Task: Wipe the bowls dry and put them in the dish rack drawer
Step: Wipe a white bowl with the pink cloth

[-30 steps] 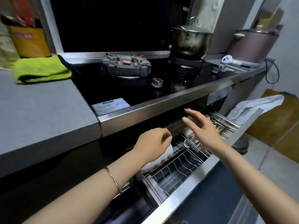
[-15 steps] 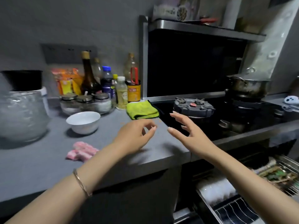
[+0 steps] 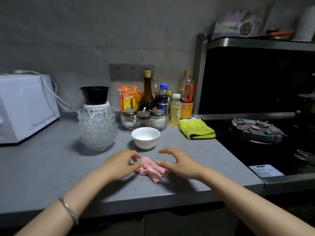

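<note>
A white bowl [image 3: 145, 137] stands upright on the grey counter [image 3: 51, 167], just behind my hands. A crumpled pink-and-white cloth [image 3: 151, 169] lies in front of it. My left hand [image 3: 121, 163] hovers at the cloth's left end with loosely curled fingers close to or touching it. My right hand [image 3: 179, 163] hovers at the cloth's right side, fingers relaxed and holding nothing. A stack of clear glass bowls [image 3: 97, 126] stands left of the white bowl. The dish rack drawer is out of view.
A white microwave [image 3: 25, 106] sits at far left. Bottles and a glass seasoning set [image 3: 144, 118] line the back wall. A folded yellow-green cloth [image 3: 196, 129] lies beside the black stove [image 3: 259, 132] on the right. The counter's front edge runs below my wrists.
The view swung left from the open drawer to the counter. Both hands rose from the drawer and came down around the pink cloth.
</note>
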{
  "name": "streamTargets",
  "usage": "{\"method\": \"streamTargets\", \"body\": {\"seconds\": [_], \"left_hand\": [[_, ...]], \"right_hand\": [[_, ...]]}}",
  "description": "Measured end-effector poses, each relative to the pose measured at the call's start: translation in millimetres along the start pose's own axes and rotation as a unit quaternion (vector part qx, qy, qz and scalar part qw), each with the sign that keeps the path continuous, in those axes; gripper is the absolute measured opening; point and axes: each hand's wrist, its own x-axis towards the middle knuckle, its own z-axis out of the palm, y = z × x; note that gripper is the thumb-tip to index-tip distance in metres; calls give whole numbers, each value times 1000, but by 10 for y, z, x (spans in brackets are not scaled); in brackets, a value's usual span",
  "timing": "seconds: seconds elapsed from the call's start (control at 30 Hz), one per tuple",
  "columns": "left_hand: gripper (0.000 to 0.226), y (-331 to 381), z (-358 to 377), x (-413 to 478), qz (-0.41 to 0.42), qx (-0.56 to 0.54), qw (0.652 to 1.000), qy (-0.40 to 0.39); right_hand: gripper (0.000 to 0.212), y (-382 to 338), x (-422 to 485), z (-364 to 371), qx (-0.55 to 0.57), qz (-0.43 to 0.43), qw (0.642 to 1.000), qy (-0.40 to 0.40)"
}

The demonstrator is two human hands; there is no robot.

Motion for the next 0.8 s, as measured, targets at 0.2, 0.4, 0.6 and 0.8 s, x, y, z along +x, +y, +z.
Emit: {"method": "streamTargets", "body": {"seconds": [0.2,0.4,0.6,0.8], "left_hand": [[19,-73,107,16,-20,-30,999,0],[17,-71,93,38,17,-175,984,-12],[27,52,-124,66,65,-433,898,47],[35,169,-227,193,26,-544,836,65]], "right_hand": [[44,-121,238,150,26,26,998,-55],[55,-203,347,90,-1,24,986,-163],[21,-156,415,-135,134,5,983,-129],[4,-254,408,-240,359,28,929,-85]]}}
